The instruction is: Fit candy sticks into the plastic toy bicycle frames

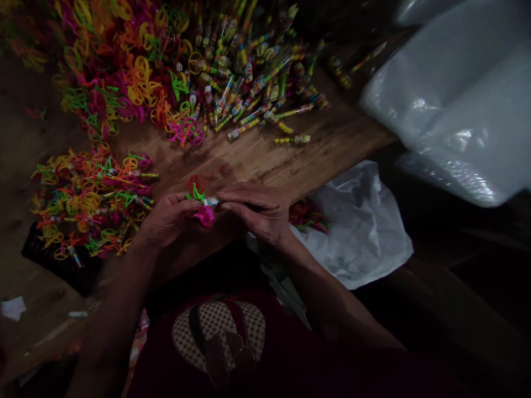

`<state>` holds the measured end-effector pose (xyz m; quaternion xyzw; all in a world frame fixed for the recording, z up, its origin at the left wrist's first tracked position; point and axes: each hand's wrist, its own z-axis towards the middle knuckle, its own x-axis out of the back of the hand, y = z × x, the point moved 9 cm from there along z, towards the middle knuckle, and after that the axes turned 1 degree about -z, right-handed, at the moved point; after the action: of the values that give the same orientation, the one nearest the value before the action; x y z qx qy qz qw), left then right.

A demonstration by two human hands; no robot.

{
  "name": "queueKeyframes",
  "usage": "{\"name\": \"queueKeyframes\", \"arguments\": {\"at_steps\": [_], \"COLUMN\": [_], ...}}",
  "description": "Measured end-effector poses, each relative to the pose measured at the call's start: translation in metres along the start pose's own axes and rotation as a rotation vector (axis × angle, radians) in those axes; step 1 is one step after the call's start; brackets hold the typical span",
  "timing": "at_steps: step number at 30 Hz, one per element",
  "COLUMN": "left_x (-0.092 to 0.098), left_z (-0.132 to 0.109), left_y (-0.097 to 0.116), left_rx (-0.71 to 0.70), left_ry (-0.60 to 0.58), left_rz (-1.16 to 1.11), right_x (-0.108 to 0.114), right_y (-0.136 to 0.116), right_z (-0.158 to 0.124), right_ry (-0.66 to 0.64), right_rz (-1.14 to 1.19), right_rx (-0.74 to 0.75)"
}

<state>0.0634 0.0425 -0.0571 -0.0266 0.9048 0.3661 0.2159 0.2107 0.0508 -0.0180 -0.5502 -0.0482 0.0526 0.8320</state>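
Observation:
My left hand [168, 218] is closed around a small cluster of plastic toy parts [199, 200]: a red ring, a green piece and a pink piece below it. My right hand [257, 213] meets it from the right, fingers pinched on a thin candy-filled tube [212, 202] that touches the cluster. Both hands hover over the near edge of a wooden table [257, 157]. The tube's far end is hidden under my right fingers.
A big heap of coloured plastic rings [124, 72] lies at the back left, a pile of filled tubes [253, 72] beside it. Assembled pieces [91, 202] sit at the left on a dark tray. White plastic bags [360, 226] [460, 99] lie right.

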Motion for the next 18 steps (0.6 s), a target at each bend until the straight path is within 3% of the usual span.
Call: {"name": "queueKeyframes", "arguments": {"at_steps": [4,8,13,18], "left_x": [-0.002,0.003,0.01,0.031], "left_z": [0.001,0.007,0.011,-0.011], "left_y": [-0.003,-0.008,-0.019,-0.001], "left_rx": [0.052,0.071,0.06,0.013], "left_ry": [-0.034,0.046,0.112,0.265], "left_rz": [0.039,0.044,0.079,0.27], "right_x": [0.001,0.0,-0.005,-0.019], "right_y": [-0.005,-0.016,-0.011,-0.002], "right_z": [0.007,0.013,0.007,0.007], "right_ry": [-0.148,-0.333,-0.367,-0.346], "right_rz": [-0.079,-0.181,-0.266,-0.315], "right_rx": [0.012,0.105,0.138,0.128]}}
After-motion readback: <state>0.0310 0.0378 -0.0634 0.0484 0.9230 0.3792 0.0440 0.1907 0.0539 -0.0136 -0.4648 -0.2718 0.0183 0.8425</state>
